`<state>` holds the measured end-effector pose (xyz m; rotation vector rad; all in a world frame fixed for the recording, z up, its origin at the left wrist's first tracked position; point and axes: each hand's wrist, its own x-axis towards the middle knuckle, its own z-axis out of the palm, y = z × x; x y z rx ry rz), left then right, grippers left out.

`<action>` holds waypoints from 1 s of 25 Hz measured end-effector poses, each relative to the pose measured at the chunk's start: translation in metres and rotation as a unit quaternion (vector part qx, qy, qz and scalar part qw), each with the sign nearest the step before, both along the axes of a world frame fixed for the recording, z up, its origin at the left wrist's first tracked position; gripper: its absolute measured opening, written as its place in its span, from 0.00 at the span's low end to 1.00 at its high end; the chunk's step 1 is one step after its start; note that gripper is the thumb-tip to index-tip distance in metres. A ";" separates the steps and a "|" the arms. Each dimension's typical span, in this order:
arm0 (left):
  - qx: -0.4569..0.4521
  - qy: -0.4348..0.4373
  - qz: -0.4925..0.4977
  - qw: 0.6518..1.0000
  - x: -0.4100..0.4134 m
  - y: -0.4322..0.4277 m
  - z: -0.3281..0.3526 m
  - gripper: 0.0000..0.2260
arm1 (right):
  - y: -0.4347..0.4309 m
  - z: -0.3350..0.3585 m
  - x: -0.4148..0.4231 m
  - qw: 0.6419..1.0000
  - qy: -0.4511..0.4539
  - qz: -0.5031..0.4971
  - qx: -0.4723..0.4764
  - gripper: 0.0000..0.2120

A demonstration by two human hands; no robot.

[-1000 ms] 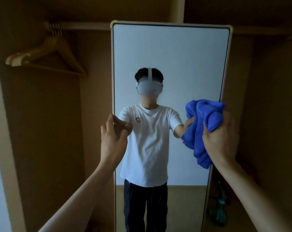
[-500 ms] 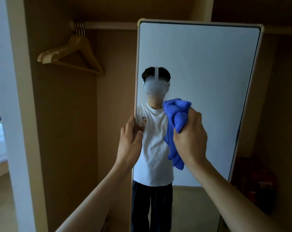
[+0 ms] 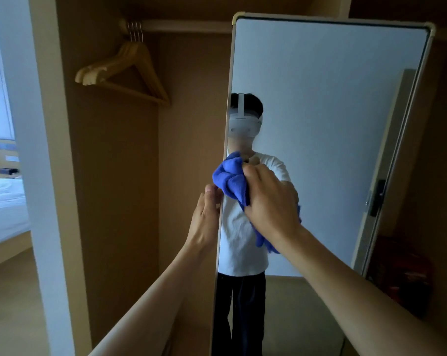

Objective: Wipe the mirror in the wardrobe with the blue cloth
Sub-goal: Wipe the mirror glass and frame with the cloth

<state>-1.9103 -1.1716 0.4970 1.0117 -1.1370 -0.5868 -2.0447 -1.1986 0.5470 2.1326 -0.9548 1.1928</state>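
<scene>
Blue cloth [image 3: 231,183], bunched into a wad, sits against the mirror [image 3: 332,124] at its left edge, about halfway up the glass. In the head view, your right hand [image 3: 271,204] is clenched around it. The knuckles face you, and a loose tail of fabric hangs below the wrist. Your left hand [image 3: 207,222] lies along the outer side of that same left edge, just below the wad. Its fingers point upward and are nearly straight, so it reads as bracing the frame rather than clutching it. The mirror's long axis runs vertically, and the wad is at the very border of the glass. Almost all the surface left to cover therefore lies to the right of your right hand, with tall stretches above and below it. A stroke to the left would run off the frame and into your left hand's fingers, so the next pass most likely has to head right or travel along the height. The right hand is the one on the glass. The left is nearer the wardrobe interior, where wooden hangers [image 3: 125,73] hang from the rail [image 3: 186,25], well to the mirror's left and above. A bed [image 3: 4,201] shows farther left of the mirror, outside the wardrobe.
</scene>
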 end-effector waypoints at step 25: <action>0.030 0.008 0.015 0.999 0.002 -0.001 -0.020 0.17 | 0.012 -0.071 -0.019 0.981 0.193 -0.024 -0.018 0.20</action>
